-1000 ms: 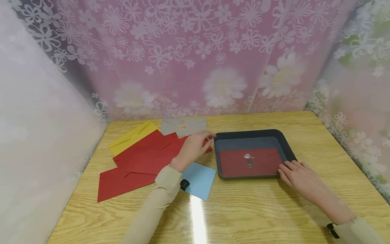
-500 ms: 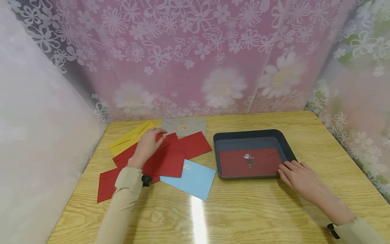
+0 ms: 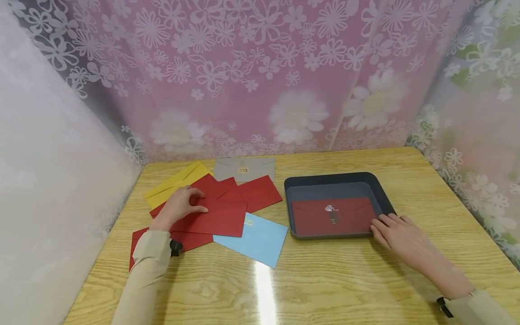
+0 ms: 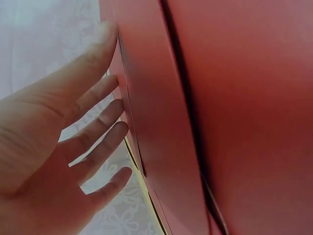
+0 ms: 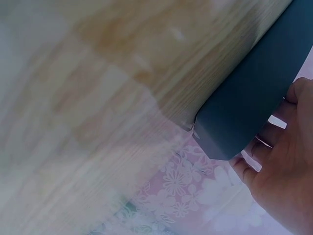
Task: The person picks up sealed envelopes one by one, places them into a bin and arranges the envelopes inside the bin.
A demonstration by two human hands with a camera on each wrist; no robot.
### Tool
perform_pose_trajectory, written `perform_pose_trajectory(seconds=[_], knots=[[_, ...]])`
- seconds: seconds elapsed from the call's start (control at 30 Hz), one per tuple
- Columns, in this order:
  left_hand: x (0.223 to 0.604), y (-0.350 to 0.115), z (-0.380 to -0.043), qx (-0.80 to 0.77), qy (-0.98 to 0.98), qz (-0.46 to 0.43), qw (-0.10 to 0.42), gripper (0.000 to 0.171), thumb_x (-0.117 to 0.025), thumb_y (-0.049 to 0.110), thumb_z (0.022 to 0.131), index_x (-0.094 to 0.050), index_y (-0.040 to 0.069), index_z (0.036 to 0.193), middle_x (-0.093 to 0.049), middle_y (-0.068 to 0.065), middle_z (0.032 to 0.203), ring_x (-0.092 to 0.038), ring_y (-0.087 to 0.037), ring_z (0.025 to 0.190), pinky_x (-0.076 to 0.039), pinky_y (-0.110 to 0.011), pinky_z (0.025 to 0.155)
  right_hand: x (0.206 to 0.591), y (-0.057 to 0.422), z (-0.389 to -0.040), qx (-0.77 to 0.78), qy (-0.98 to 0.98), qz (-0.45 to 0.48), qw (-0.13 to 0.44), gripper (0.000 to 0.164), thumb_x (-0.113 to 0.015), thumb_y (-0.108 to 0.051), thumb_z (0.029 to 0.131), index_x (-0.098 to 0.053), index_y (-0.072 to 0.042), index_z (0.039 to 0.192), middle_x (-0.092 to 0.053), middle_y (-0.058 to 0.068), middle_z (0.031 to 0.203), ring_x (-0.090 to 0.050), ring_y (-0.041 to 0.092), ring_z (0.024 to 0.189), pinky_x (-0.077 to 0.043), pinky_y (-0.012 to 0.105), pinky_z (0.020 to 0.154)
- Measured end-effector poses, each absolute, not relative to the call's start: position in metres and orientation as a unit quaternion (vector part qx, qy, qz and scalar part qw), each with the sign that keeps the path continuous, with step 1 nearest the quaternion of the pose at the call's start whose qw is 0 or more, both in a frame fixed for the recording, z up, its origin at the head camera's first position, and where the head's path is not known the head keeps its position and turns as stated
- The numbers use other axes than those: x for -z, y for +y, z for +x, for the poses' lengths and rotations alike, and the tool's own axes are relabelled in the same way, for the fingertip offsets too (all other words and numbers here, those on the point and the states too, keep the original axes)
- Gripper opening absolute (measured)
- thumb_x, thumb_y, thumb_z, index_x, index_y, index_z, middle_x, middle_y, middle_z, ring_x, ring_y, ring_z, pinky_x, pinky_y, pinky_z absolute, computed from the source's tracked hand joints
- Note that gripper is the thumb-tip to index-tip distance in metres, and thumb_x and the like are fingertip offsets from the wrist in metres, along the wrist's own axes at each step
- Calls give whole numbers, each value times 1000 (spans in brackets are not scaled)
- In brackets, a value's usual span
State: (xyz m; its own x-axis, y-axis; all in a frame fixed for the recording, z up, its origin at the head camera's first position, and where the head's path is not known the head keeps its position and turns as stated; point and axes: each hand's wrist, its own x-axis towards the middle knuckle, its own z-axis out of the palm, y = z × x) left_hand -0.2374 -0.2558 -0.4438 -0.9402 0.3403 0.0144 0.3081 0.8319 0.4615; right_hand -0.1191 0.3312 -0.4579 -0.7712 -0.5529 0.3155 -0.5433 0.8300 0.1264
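Observation:
In the head view my left hand (image 3: 178,207) is low over the overlapping red envelopes (image 3: 223,221), thumb and fingers apart. The left wrist view has its spread fingertips right at a red envelope's surface (image 4: 151,112), with nothing pinched between them. My right hand (image 3: 406,239) grips the near right corner of a dark tray (image 3: 325,192), fingers over the rim. Inside that tray lies a dark red envelope (image 3: 308,221) with a small white flower print. From the right wrist, the thumb and fingers meet the tray's side (image 5: 244,98).
A light blue envelope (image 3: 260,241) lies between the red pile and the tray, partly under a red one. Behind the pile are a yellow envelope (image 3: 174,183) and a grey envelope (image 3: 260,169). Floral curtains (image 3: 243,90) surround the wooden table (image 3: 325,280).
My left hand has moved left from beside the tray's far left corner, across the envelopes, and come down over the red pile. The right hand and tray have stayed in place.

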Motion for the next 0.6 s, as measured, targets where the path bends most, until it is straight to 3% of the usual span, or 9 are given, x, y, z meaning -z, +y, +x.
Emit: perform_pose_trajectory(seconds=[0.27, 0.43, 0.6], knots=[[444, -256, -232, -217, 960, 171, 50, 47, -90, 32, 76, -66, 2, 102, -64, -9, 91, -57, -22, 83, -51, -43, 78, 457, 331, -119, 16, -944, 287, 164, 22, -69, -16, 91, -74, -2, 108, -68, 11, 100, -64, 33, 90, -51, 53, 76], [444, -256, -229, -231, 958, 151, 73, 46, -90, 34, 77, -63, 2, 96, -62, -7, 88, -55, -20, 82, -49, -37, 75, 456, 331, -118, 21, -950, 277, 139, 27, -69, -17, 91, -74, -1, 112, -69, 14, 107, -65, 36, 97, -51, 56, 81], [442, -256, -224, -262, 953, 121, 97, 50, -87, 36, 81, -55, 2, 100, -57, -9, 89, -51, -22, 80, -43, -35, 72, 456, 331, -118, 20, -945, 288, 153, 25, -69, -16, 91, -74, -1, 110, -69, 13, 104, -65, 34, 93, -51, 54, 78]])
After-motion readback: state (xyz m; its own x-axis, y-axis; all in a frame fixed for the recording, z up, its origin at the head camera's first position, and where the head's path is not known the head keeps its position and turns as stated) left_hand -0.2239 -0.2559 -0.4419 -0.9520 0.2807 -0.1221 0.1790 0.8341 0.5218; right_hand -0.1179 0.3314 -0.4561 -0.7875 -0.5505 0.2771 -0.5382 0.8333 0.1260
